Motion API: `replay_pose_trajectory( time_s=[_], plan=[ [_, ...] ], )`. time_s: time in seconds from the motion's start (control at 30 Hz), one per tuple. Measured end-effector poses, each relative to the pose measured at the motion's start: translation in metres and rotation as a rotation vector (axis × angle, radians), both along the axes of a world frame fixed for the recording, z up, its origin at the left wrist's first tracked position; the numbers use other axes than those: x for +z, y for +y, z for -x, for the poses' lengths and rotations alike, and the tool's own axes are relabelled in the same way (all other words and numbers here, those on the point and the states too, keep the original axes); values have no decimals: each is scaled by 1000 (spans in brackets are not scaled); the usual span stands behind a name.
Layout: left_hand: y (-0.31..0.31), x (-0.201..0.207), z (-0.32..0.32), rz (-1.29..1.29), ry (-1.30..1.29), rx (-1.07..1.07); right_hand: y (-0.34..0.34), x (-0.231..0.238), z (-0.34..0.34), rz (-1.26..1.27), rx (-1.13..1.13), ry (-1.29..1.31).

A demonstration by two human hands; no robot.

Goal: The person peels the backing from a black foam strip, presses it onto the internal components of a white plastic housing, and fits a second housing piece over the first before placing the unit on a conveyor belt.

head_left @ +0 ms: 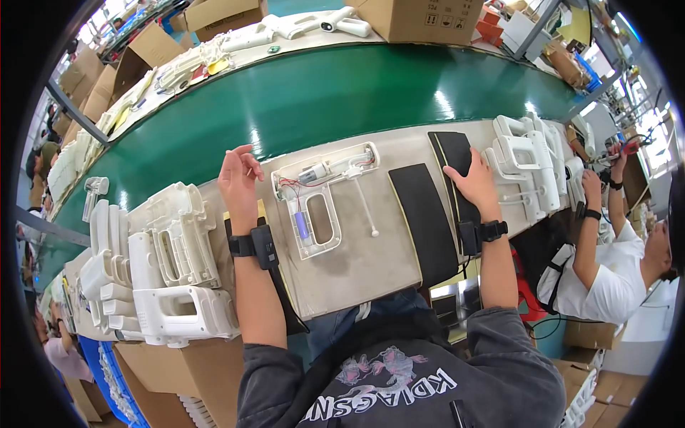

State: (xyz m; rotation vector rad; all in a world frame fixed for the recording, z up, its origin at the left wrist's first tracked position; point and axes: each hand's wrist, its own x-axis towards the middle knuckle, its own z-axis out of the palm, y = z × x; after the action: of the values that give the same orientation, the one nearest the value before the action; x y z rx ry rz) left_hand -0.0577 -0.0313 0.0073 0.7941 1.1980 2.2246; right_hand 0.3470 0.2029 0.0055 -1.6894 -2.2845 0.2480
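Left hand: your left hand (237, 178) rests at the far edge of the grey bench (371, 264), fingers loosely spread and holding nothing, just left of the open housing.
Right hand: your right hand (471, 182) lies palm down on the far black foam pad (451, 153), fingers slightly apart and flat, gripping nothing.
Open housing: the white plastic half-shell (321, 207) lies flat on the bench between your hands, handle opening toward you, with a small motor, red wires and a purple part showing inside.
Thin rod: a white rod with a rounded end (367, 211) runs from the shell toward you, just right of its handle.
Near pad: a second black foam pad (424, 221) lies right of the shell, reaching to the near edge of the bench.
Left stack: a pile of white shells (168, 264) sits at your left, near your left forearm.
Right stack: more white shells (528, 167) stand just right of your right hand.
Belt: the green conveyor belt (342, 100) runs across the far side of the bench.
Neighbour: another person's hands (592, 182) work at the far right, well apart from yours.
Wrists: both your wrists carry a black strapped band (257, 245).
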Motion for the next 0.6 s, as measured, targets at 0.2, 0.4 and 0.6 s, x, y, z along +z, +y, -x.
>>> replay_pose_trajectory(
  time_s=[0.2, 0.4, 0.6],
  plan=[
    [-3, 3, -3, -36, 53, -83, -10, 30, 5, -210, 17, 132],
    [-3, 7, -9, 43, 89, -292, -86, 138, 49, -237, 318, 473],
    [-3, 21, -44, -158, 120, -781, -134, 193, 97, 77, 673, 579]
  ],
)
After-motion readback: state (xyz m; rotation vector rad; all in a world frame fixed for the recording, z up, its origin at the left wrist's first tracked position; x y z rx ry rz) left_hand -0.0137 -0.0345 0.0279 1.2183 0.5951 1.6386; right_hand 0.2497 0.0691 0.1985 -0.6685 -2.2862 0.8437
